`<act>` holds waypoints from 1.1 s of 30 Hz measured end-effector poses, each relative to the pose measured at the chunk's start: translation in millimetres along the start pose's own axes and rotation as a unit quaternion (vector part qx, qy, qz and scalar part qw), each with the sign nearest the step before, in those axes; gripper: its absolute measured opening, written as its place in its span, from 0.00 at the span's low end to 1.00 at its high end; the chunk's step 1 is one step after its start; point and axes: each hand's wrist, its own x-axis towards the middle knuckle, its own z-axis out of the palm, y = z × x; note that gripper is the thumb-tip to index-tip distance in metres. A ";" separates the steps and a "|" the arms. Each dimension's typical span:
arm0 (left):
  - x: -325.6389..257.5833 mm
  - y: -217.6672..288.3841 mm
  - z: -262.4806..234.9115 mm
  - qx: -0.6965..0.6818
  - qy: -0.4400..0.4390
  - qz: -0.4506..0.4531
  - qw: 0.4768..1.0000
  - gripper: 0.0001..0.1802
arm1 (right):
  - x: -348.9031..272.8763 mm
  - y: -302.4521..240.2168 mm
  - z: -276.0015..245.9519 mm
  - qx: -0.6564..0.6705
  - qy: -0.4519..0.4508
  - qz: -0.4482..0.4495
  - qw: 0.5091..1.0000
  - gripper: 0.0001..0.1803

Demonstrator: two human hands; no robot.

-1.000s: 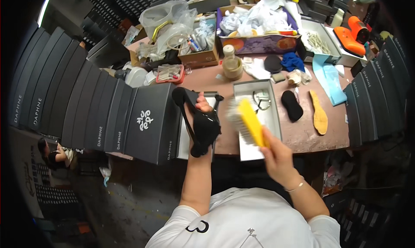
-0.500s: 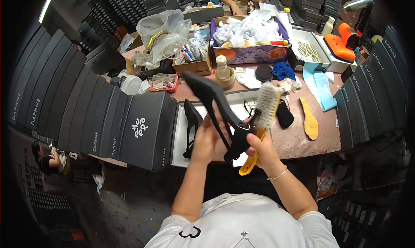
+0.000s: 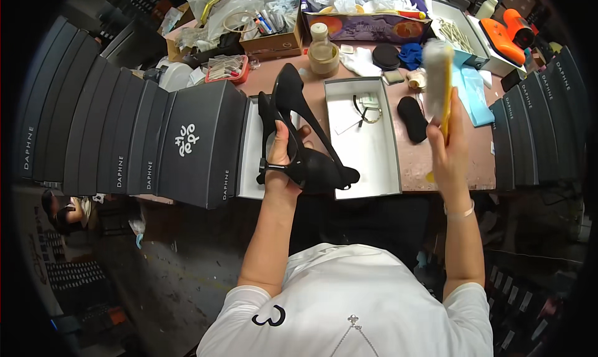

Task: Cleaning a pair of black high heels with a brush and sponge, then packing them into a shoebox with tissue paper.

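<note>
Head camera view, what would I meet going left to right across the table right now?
Row of dark boxes, dark box with white print, black high-heeled shoe in the left hand, open white-lined box, black pad, brush in the right hand, second row of dark boxes.

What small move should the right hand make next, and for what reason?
Probably the right hand should lay the yellow-handled brush on the table: it holds the brush up at the right, apart from the black high-heeled shoe that only the left hand grips. A freed hand could help steady the shoe.
</note>
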 end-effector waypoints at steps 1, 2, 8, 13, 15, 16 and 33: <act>1.2 -3.3 -4.4 0.027 0.006 -0.009 1.000 0.33 | -11.2 -23.8 4.4 -0.026 -0.023 -0.069 0.997 0.28; 1.2 -8.0 -5.2 -0.005 -0.017 -0.041 0.999 0.32 | -11.2 -25.7 3.8 -0.081 -0.044 -0.107 0.990 0.27; -4.7 -9.2 -12.2 0.133 -0.070 0.025 0.988 0.24 | 8.6 99.6 -25.1 -0.207 -0.047 0.033 0.977 0.16; -4.8 -8.4 14.3 0.209 0.044 0.085 0.973 0.26 | 9.1 -7.9 13.4 -0.231 -0.159 -0.292 0.914 0.24; -3.1 4.1 -26.7 0.117 -0.069 0.016 0.991 0.21 | 15.6 35.4 9.3 -0.282 -0.082 -0.148 0.945 0.25; -7.2 8.0 -23.2 0.167 -0.075 0.051 0.982 0.18 | 26.3 17.6 10.7 -0.237 -0.083 -0.168 0.953 0.25; -52.4 19.1 -9.8 0.663 -0.066 0.183 0.723 0.35 | 45.4 0.6 -0.8 -0.175 -0.043 -0.184 0.966 0.31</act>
